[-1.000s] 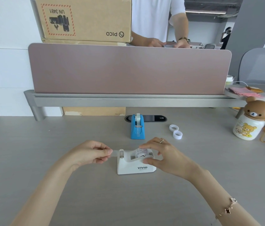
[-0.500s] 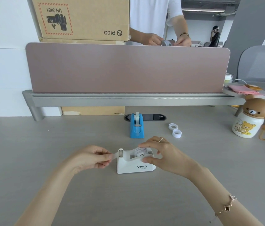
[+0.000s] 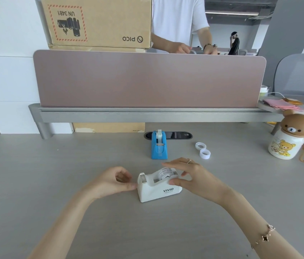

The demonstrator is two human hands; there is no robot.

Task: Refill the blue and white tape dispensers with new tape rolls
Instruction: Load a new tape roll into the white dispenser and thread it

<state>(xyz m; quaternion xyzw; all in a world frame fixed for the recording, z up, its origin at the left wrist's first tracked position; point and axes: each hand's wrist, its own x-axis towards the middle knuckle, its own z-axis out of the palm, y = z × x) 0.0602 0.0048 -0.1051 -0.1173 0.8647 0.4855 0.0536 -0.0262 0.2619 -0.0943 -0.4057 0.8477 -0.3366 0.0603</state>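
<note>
Two bare hands flank a white plastic tape dispenser [image 3: 158, 187] at mid-desk: the left hand [image 3: 114, 181], fingers curled, apparently empty, touches its cutter end; the right hand [image 3: 190, 176] hovers spread over its clear tape roll [image 3: 164, 173]. Behind stands a blue plastic tape dispenser [image 3: 159, 145].

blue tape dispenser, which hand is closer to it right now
Right. The right hand sits just in front of the blue tape dispenser, its fingertips reaching over the white tape dispenser. The left hand is farther off, at the white dispenser's cutter end.
</note>
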